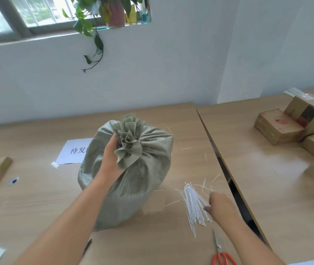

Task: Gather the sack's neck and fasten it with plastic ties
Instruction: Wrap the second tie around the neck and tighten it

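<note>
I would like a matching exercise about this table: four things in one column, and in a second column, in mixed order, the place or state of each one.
Things:
1. sack
2. bundle of white ties
3. scissors
4. cardboard boxes

Places or states:
A. stacked on the far right table
B. neck gathered and gripped by the left hand
C. lying at the near edge, red handles toward the camera
D. spread on the table, the right hand reaching into it

Pairs: 1-B, 2-D, 3-C, 4-A
</note>
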